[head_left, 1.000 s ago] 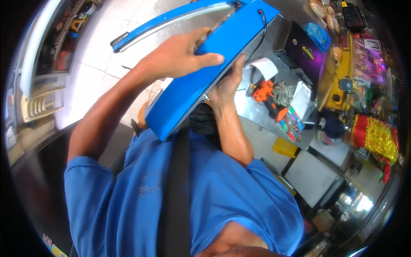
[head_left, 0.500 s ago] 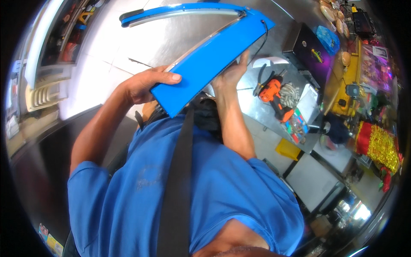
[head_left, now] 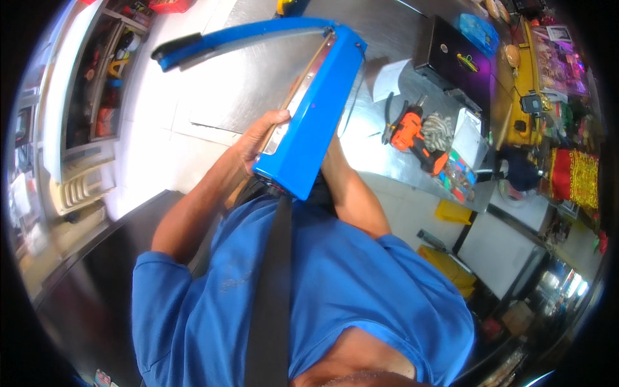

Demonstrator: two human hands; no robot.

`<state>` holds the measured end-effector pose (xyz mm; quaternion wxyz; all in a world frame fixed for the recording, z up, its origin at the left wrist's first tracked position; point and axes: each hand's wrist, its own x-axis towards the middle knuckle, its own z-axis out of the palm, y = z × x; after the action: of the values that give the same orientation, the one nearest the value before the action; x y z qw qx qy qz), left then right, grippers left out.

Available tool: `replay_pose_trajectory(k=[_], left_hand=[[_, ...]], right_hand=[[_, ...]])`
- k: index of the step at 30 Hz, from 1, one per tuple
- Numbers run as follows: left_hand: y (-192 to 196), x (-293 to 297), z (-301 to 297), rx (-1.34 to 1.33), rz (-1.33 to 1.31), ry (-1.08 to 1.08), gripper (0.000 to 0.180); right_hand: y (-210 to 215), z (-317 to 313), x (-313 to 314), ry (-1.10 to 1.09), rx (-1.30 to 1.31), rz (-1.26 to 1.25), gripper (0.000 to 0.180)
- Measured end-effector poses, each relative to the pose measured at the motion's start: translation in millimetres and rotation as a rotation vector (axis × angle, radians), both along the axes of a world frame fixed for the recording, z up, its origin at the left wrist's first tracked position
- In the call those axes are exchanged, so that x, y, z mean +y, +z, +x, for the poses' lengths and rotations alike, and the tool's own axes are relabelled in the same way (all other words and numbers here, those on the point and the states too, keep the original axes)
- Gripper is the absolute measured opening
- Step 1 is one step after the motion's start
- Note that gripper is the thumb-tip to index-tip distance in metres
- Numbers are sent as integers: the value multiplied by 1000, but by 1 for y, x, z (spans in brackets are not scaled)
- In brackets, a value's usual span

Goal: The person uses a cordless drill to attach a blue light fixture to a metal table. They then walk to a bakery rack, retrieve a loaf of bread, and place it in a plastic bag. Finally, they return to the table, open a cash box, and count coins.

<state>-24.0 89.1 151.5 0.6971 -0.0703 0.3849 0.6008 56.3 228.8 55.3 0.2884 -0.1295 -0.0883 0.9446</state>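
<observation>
A blue impulse sealer (head_left: 319, 116) is held up in front of me, its body tilted. Its long blue arm (head_left: 251, 32) with a black end is swung up and away to the left, apart from the body. My left hand (head_left: 261, 138) grips the near left edge, the thumb lying on the pale metal strip along the top. On the right side my right hand (head_left: 332, 149) supports the body from behind and below, its fingers hidden by the sealer. A dark cord hangs along the sealer's far right side.
A metal table (head_left: 380, 169) carries an orange cordless drill (head_left: 409, 132), black-handled pliers (head_left: 389, 122), a striped bundle (head_left: 438, 132) and a white paper (head_left: 389, 79). Behind stands a black box (head_left: 445, 55). A cream plastic chair (head_left: 80, 186) is at the left.
The sealer has turned more upright and come nearer to me, showing its metal strip. Its far end moved left. My right hand's fingers, partly seen before, are now hidden behind it.
</observation>
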Motion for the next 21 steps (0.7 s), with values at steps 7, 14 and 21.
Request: replay_pose_trajectory(k=[7,14,21], left_hand=[[17,17,12,142,-132,-61,74],[-2,45,8,461,-91,-241,63],[-32,67,9,665,-139,-226,105]], right_hand=[[2,31,26,109,-460,-9,52],[53,46,40,354,-793,324,74],[46,28,51,334,-825,354,74]])
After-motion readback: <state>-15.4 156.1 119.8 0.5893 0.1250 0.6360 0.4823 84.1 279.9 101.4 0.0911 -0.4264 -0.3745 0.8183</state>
